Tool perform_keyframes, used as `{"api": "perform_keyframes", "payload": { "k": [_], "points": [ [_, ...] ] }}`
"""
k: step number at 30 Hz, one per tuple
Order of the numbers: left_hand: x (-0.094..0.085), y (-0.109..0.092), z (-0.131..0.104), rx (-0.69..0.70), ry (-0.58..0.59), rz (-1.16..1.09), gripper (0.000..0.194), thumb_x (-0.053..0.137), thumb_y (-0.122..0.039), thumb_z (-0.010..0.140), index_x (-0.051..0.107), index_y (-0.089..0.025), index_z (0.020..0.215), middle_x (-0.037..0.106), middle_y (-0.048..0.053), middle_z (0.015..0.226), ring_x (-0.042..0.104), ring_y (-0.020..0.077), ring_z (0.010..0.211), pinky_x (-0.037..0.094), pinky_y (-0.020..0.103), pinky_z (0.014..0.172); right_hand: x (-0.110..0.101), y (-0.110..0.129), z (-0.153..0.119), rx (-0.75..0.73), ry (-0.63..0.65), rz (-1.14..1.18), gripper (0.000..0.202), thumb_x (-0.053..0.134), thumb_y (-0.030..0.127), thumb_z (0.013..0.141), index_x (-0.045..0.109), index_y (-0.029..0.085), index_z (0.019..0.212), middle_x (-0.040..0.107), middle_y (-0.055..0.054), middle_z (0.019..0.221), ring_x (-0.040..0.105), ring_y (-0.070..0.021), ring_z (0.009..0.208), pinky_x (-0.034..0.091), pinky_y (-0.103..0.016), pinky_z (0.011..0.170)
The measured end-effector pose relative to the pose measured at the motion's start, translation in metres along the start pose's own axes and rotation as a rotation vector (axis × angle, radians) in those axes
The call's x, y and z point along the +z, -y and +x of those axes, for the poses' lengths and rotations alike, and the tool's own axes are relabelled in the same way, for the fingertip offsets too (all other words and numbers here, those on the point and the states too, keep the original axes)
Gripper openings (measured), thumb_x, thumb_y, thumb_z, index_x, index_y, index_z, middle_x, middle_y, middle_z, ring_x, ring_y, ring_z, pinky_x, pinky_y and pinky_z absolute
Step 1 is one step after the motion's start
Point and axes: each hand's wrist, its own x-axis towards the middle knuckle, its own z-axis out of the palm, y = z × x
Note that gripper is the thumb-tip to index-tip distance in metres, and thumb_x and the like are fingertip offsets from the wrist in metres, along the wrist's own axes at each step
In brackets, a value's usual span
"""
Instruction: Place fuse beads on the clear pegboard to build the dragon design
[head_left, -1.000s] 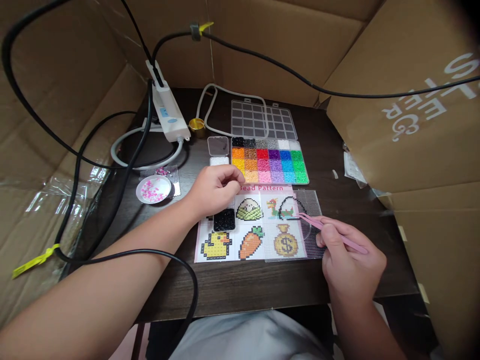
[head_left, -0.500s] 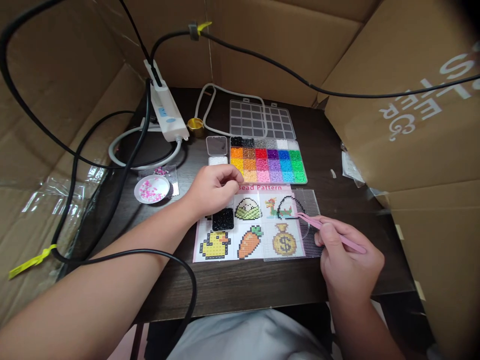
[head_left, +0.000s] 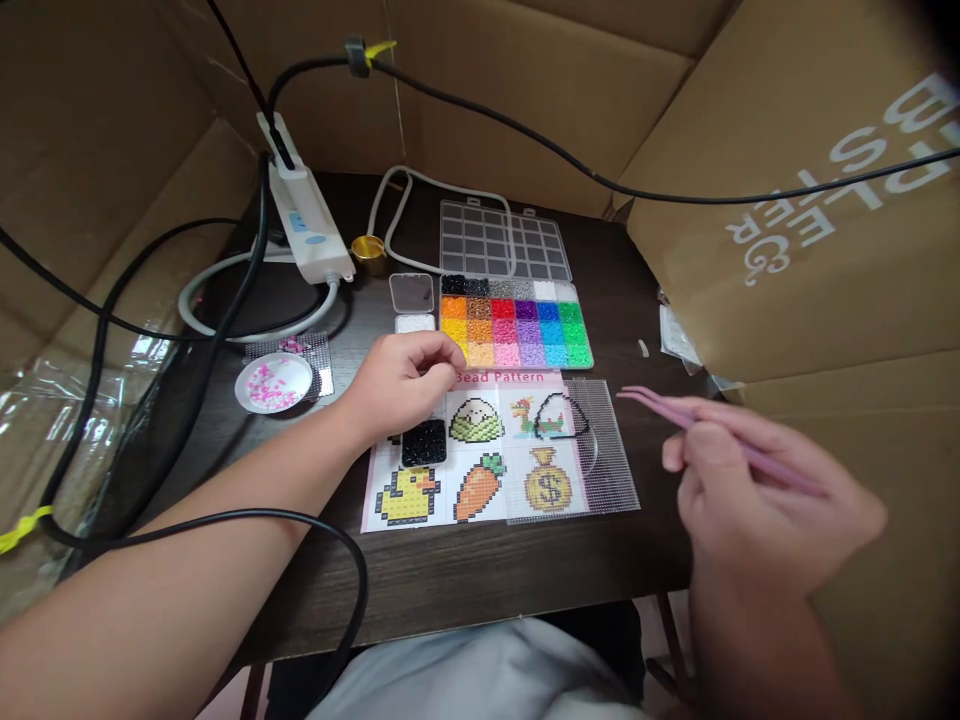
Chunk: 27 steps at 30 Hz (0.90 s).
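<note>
My right hand point(head_left: 765, 490) grips pink tweezers point(head_left: 720, 440), raised to the right of the clear pegboard point(head_left: 615, 460). Their tips are slightly apart, and I make out no bead between them. An outline of black beads point(head_left: 562, 400) curves over the pegboard, which partly covers the bead pattern sheet point(head_left: 477, 540). Over the sheet's upper left, my left hand point(head_left: 409, 385) is closed in a pinch; anything inside it is hidden. Just below that hand sits a small box of black beads point(head_left: 424, 442). Beyond it stands the sorted bead case point(head_left: 517, 325) with its lid open.
At left, a white dish point(head_left: 274, 383) of pink beads rests partly on another pegboard point(head_left: 319, 360). A power strip point(head_left: 307, 225), a gold cup point(head_left: 368, 252) and looping black cables point(head_left: 255, 240) lie behind. Cardboard walls point(head_left: 847, 290) enclose the desk.
My right hand has drawn the tweezers away from the bead outline, to the right and slightly up. My left hand keeps its place over the sheet. The whole view has shifted a little.
</note>
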Motion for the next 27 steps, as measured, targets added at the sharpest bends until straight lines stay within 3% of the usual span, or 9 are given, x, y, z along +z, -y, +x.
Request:
{"api": "perform_keyframes", "payload": {
  "k": [1, 3, 7, 11, 19, 23, 27],
  "points": [
    [0.0, 0.0, 0.0, -0.003, -0.002, 0.003, 0.016, 0.054, -0.022, 0.072, 0.069, -0.018, 0.076, 0.067, 0.0, 0.065, 0.054, 0.0133, 0.057, 0.04, 0.026, 0.052, 0.001, -0.001, 0.013, -0.045, -0.04, 0.018, 0.01, 0.075, 0.03, 0.086, 0.08, 0.022, 0.089, 0.075, -0.004, 0.077, 0.065, -0.0159, 0.056, 0.049, -0.031, 0.048],
    [0.0, -0.001, 0.0, -0.008, -0.006, 0.006, 0.016, 0.054, -0.022, 0.072, 0.069, -0.018, 0.076, 0.067, 0.0, 0.065, 0.053, 0.0132, 0.056, 0.04, 0.026, 0.052, 0.004, -0.011, 0.035, -0.097, 0.021, 0.093, 0.011, 0.077, 0.034, 0.083, 0.08, 0.023, 0.085, 0.075, -0.004, 0.075, 0.064, -0.0163, 0.055, 0.05, -0.033, 0.049],
    [0.0, -0.002, 0.0, -0.005, -0.005, -0.004, 0.015, 0.054, -0.023, 0.072, 0.068, -0.018, 0.075, 0.066, 0.001, 0.065, 0.053, 0.0131, 0.056, 0.039, 0.026, 0.052, 0.014, -0.041, 0.053, -0.023, 0.429, 0.299, 0.021, 0.08, 0.043, 0.078, 0.079, 0.022, 0.078, 0.079, -0.007, 0.082, 0.068, -0.0185, 0.06, 0.05, -0.031, 0.046],
    [0.001, -0.002, 0.0, -0.003, -0.003, -0.022, 0.015, 0.054, -0.023, 0.072, 0.068, -0.018, 0.075, 0.066, 0.001, 0.065, 0.054, 0.0137, 0.057, 0.041, 0.026, 0.052, 0.015, -0.055, 0.045, -0.029, 0.646, 0.319, 0.009, 0.081, 0.032, 0.079, 0.08, 0.024, 0.077, 0.08, -0.005, 0.081, 0.076, -0.0225, 0.076, 0.063, -0.039, 0.071],
    [0.001, -0.005, -0.001, -0.03, 0.006, -0.037, 0.015, 0.055, -0.023, 0.071, 0.068, -0.017, 0.074, 0.066, 0.001, 0.064, 0.055, 0.0138, 0.056, 0.042, 0.027, 0.053, 0.015, -0.061, 0.045, -0.109, 0.77, 0.292, 0.002, 0.08, 0.026, 0.081, 0.082, 0.026, 0.082, 0.081, -0.004, 0.082, 0.077, -0.0225, 0.076, 0.064, -0.039, 0.072],
    [0.001, -0.004, -0.002, 0.004, -0.001, -0.039, 0.014, 0.054, -0.021, 0.073, 0.068, -0.016, 0.074, 0.066, 0.001, 0.066, 0.055, 0.0132, 0.06, 0.041, 0.026, 0.054, 0.016, -0.066, 0.046, -0.168, 0.811, 0.32, 0.013, 0.08, 0.018, 0.081, 0.082, 0.029, 0.087, 0.081, -0.001, 0.084, 0.077, -0.0197, 0.075, 0.064, -0.034, 0.071],
    [0.001, -0.003, -0.003, 0.016, -0.002, -0.046, 0.014, 0.055, -0.02, 0.074, 0.068, -0.016, 0.075, 0.067, 0.001, 0.067, 0.054, 0.0125, 0.06, 0.039, 0.025, 0.053, 0.015, -0.067, 0.046, -0.177, 0.818, 0.318, 0.011, 0.08, 0.019, 0.081, 0.082, 0.028, 0.087, 0.081, -0.002, 0.084, 0.077, -0.0202, 0.075, 0.065, -0.033, 0.069]
  ]
}}
